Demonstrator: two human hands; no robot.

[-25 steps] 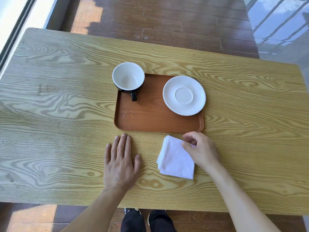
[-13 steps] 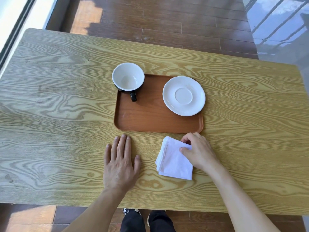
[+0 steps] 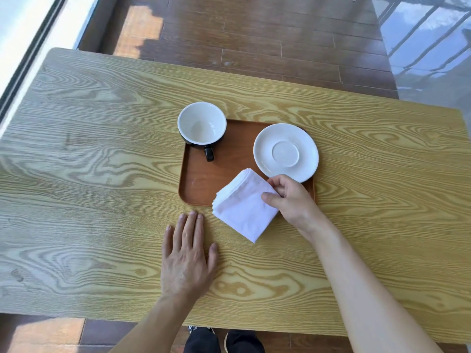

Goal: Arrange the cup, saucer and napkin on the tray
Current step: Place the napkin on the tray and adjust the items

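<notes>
Napkin [image 3: 243, 206] is pinched at its right corner between thumb and fingers of my right hand [image 3: 293, 200], its far half over the near edge of the tray [image 3: 201, 179], its near half over the table [image 3: 102, 161]. Folded cloth: light, soft, apt to droop or unfold; the corner grip suits it. My left hand [image 3: 187, 258] lies flat and released on the table. Cup [image 3: 201, 126] and saucer [image 3: 285, 152] sit at the tray's far corners.
</notes>
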